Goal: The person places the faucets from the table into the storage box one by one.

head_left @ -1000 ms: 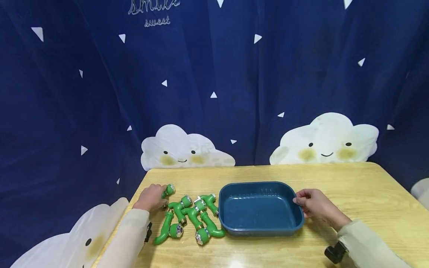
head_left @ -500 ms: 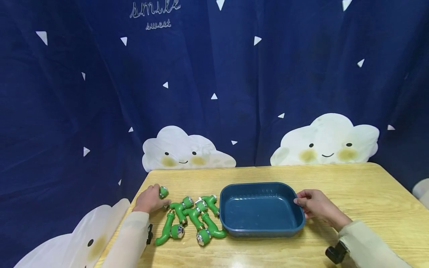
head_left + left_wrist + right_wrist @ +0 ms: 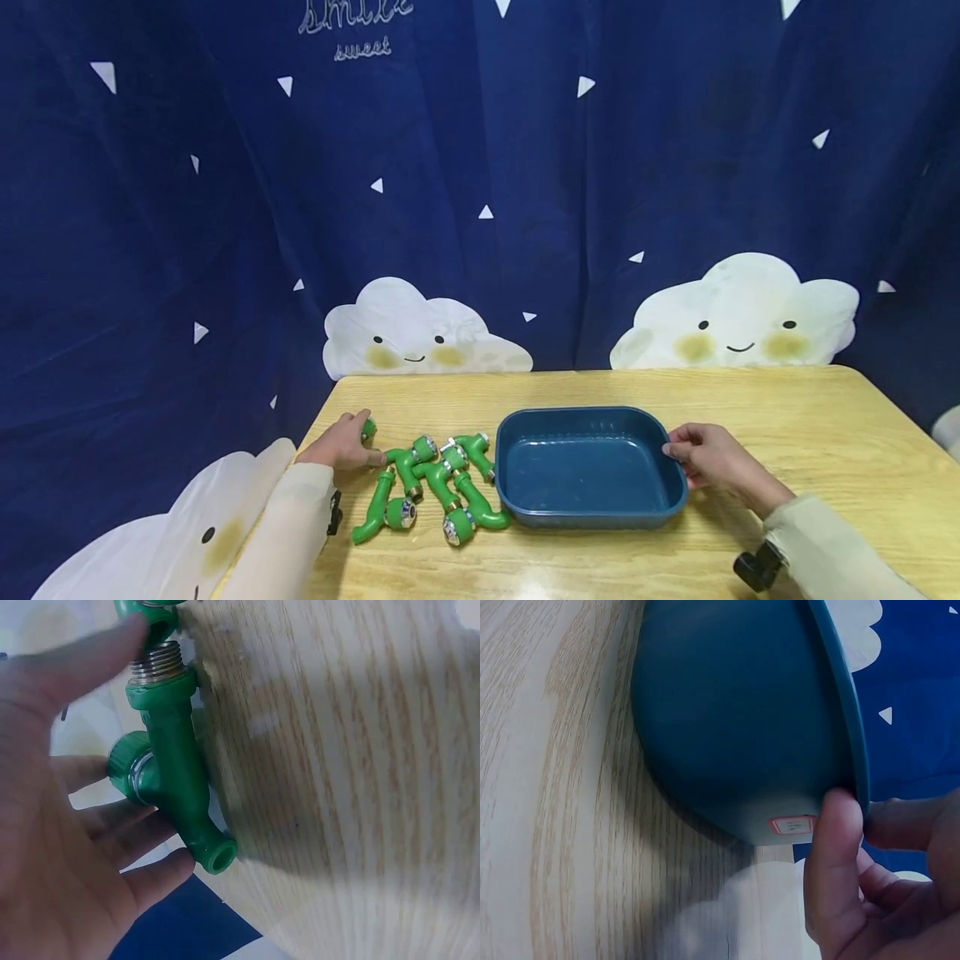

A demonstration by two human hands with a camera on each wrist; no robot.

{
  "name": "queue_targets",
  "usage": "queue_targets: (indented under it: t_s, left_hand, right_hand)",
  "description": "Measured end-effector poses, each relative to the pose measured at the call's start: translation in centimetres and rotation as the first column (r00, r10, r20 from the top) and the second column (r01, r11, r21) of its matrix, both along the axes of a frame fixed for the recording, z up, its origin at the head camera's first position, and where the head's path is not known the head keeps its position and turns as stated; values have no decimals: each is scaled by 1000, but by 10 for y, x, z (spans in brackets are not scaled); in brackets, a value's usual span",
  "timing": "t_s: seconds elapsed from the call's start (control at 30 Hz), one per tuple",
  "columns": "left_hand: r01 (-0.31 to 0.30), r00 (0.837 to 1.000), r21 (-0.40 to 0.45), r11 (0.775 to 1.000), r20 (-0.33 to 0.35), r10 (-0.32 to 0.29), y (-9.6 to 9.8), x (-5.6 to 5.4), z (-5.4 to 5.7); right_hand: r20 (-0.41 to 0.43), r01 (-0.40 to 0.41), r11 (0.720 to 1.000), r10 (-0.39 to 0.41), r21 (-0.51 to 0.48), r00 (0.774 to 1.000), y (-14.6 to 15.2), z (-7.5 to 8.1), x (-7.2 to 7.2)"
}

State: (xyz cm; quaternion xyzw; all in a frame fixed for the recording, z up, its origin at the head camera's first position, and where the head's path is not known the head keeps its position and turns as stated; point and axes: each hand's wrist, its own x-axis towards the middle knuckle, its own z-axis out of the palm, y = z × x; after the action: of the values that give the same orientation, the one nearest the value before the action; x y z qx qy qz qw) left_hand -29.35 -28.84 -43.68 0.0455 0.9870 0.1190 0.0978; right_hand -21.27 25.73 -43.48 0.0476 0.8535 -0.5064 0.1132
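My left hand [image 3: 341,443] is at the left edge of a group of green taps. In the left wrist view, its fairly straight fingers lie along one green tap [image 3: 172,742], fingertips at its knob and spout. The thumb is spread away, overlapping the threaded end and a second tap [image 3: 157,615]. In the head view the hand hides most of that first tap. My right hand [image 3: 708,462] pinches the right rim of a deep blue plastic tray [image 3: 588,477] between thumb and fingers. The tray has nothing in it and a small label [image 3: 792,825] on its outer wall.
Several more green taps with chrome collars, including a near-left tap [image 3: 375,510] and a tap by the tray [image 3: 483,506], lie close together left of the tray. The wooden table [image 3: 780,408] ends at a dark blue curtain [image 3: 570,167] with white clouds.
My left hand has shifted slightly left with the tap it touches, and its thumb and fingers have spread apart. The right hand and tray have stayed put.
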Motion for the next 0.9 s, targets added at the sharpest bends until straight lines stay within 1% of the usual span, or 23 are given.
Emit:
queue_targets:
  t_s: [0.07, 0.2, 0.33, 0.5, 0.57, 0.73, 0.8, 0.9]
  left_hand:
    - [-1, 1000, -8, 1000, 14, 1, 1, -1, 0]
    - [-27, 999, 11, 1000, 29, 26, 3, -4, 1]
    - [-40, 998, 62, 997, 47, 37, 2, -9, 1]
    - [-35, 998, 103, 994, 61, 29, -4, -15, 0]
    - [-45, 997, 112, 993, 72, 37, -8, -16, 0]
    - [-99, 990, 145, 985, 113, 83, -13, -13, -1]
    - [-115, 988, 144, 983, 121, 98, -12, -13, -2]
    - [-126, 987, 122, 984, 115, 113, -11, -14, -2]
  right_hand:
    - [0, -1, 1000, 1, -3, 1000, 0, -1, 1]
    - [-7, -10, 1000, 10, -10, 1000, 1, -2, 1]
    - [-10, -11, 1000, 11, -8, 1000, 2, -2, 1]
    - [-10, -3, 1000, 3, 3, 1000, 3, -1, 0]
    - [-16, -3, 1000, 4, 10, 1000, 2, -2, -1]
    - [-26, -15, 1000, 16, 14, 1000, 2, -3, -1]
    - [-20, -13, 1000, 14, 4, 1000, 1, -3, -1]
    - [-17, -12, 1000, 12, 1, 1000, 2, -3, 0]
